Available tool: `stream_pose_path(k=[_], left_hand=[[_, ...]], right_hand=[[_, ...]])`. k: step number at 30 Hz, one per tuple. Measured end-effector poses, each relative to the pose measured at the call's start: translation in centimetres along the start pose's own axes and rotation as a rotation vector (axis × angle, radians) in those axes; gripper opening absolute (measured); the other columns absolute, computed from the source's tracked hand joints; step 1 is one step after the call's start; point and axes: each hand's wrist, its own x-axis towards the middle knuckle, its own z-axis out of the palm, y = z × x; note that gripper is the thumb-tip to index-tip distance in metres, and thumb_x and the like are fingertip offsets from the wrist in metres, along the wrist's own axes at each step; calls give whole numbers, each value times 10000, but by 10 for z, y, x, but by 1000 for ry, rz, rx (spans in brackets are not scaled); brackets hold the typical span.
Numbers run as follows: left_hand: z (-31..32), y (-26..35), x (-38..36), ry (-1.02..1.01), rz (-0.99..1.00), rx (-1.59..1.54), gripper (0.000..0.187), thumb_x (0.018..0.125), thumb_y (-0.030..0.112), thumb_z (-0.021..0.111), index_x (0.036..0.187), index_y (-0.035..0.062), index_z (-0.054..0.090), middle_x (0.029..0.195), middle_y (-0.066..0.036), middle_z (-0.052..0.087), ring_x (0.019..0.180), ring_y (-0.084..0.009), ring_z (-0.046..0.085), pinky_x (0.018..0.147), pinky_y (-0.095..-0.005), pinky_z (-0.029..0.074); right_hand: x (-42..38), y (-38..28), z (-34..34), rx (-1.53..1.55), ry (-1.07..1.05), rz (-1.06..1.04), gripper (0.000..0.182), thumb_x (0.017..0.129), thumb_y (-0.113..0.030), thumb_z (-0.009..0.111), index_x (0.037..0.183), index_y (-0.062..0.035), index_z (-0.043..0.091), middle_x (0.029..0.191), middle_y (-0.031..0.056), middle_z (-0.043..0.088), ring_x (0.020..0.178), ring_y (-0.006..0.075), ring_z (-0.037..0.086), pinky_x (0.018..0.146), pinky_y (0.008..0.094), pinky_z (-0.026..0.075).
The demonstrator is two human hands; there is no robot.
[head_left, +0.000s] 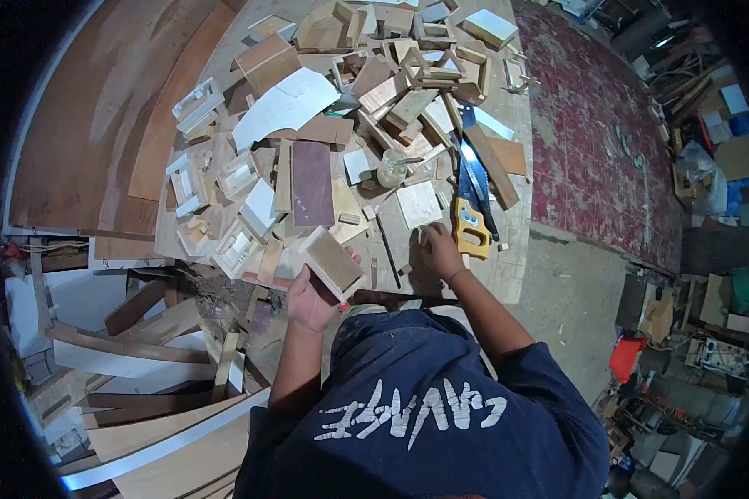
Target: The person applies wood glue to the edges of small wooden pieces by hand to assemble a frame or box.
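My left hand (312, 301) grips a small wooden box (334, 259) by its side and lower end, tilted over the front edge of the workbench. My right hand (438, 251) is low over the bench with its fingers curled together and pointing down; I cannot tell what is between them. Just beyond those fingertips lies a pale square wood piece (419, 205). A small wood block (405, 269) sits left of the right hand, near a thin dark stick (388, 251). To the right of this hand rests a handsaw with a yellow handle (472, 229).
Beyond my hands, small wooden boxes (265, 63), a white curved sheet (286, 106), a purple-brown board (312, 184) and a glass jar (392, 170) crowd the workbench (510, 270). Offcuts (141, 353) pile up at lower left. Red flooring (591, 133) stretches to the right.
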Motion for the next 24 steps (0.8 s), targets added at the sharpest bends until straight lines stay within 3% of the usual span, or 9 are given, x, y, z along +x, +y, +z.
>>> stream_pose_path(k=[2,5,8,11,13,18,20,21,24], left_hand=[[-7,2,-3,-15,-10,-38,619,925,309,477,1432,57,227,1437,-271,249,1343,-452,207,1090,-570,196],[-7,6,-2,7,-33,35,633,916,321,509,1423,52,245,1422,-267,281,1329,-446,245,1086,-562,216],[-5,11,9,5,-11,125,640,896,365,546,1403,69,291,1347,-255,387,1247,-424,389,1000,-567,361],[-2,16,25,-11,-15,135,667,869,418,581,1385,80,327,1256,-212,482,1093,-379,539,881,-525,479],[0,16,41,-70,-33,175,705,844,427,611,1380,66,331,1249,-191,492,1101,-359,535,893,-500,477],[29,9,81,-136,-122,353,854,736,469,720,1364,34,340,1201,-142,522,1086,-304,552,885,-452,494],[42,5,90,-168,-214,406,946,659,497,772,1349,8,349,1178,-128,531,1083,-291,554,877,-447,500],[47,3,94,-172,-231,440,997,613,504,801,1342,-9,354,1159,-128,539,1069,-287,564,869,-443,504],[49,-8,98,-224,-313,393,975,616,479,808,1337,-6,364,1169,-161,533,1055,-317,574,877,-456,496]], right_hand=[[-8,-12,0,207,108,7,494,675,-62,647,1154,-25,530,1145,197,511,1050,382,500,885,404,452],[-27,-12,-3,80,171,37,506,683,-125,676,1161,-48,528,1162,187,507,1078,365,490,925,417,410],[-50,-2,-13,-85,269,97,469,696,-158,681,1135,-60,549,1126,181,522,1073,345,490,927,431,389],[-71,12,-23,-182,347,416,450,684,-167,699,1096,-64,551,1093,171,535,1040,346,508,894,434,411],[-82,27,-25,-32,191,530,436,692,-185,716,1073,-51,552,1015,175,577,935,329,569,816,407,459],[-85,44,-19,98,222,589,372,708,-164,711,1010,-4,567,820,151,624,720,278,615,676,356,497],[-82,49,-19,390,87,649,289,736,-116,680,980,8,587,796,81,622,696,170,593,640,310,487],[-80,42,-31,821,60,624,221,764,-77,647,966,2,602,817,20,609,710,92,553,638,267,469],[-61,-16,-90,1240,-31,538,233,781,-75,662,995,-1,607,895,17,618,795,87,565,705,248,473]])
